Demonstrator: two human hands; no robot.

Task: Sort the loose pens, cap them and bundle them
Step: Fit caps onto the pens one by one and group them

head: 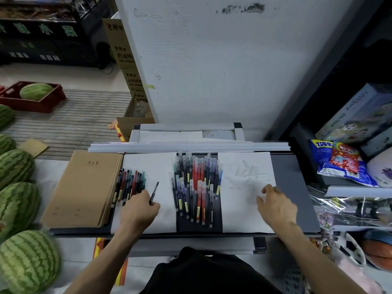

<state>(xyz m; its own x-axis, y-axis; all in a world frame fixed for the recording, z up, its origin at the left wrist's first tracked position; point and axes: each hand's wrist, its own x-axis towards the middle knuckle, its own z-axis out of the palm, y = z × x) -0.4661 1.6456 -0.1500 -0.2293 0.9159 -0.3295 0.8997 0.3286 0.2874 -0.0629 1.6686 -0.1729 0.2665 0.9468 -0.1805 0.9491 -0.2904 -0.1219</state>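
Dark clothing and two bare forearms, lowest in frame, reached forward over the bench (292, 187).

Item 1. Left hand (139, 209): fingers curled, pinching a black pen (154, 193) by its lower end. Pen's long axis ran away from the person, tipped slightly right. Whether it wore a cap could not be told.

Item 2. Right hand (275, 205): fingers spread, palm down over the right paper sheet (244, 219), holding nothing visible. Pale blurred shapes lay just beyond its fingertips; possibly caps, not certain.

Item 3. Row of pens (129, 185): mixed colours, laid side by side on the left paper sheet (157, 166), just left of the left hand, against a stack of brown notebooks (84, 187). Axes matched the held pen's.

Item 4. Loose pile of pens (197, 187): red, blue, purple and dark, on the dark strip between the sheets, lying between both hands, mostly lengthwise away from the person.

Judgement: the row lay nearest the left hand, so the held pen likely belonged there, a short move leftward without turning.

Item 5. Watermelons (19, 204) at far left; white wall (212, 60) behind.
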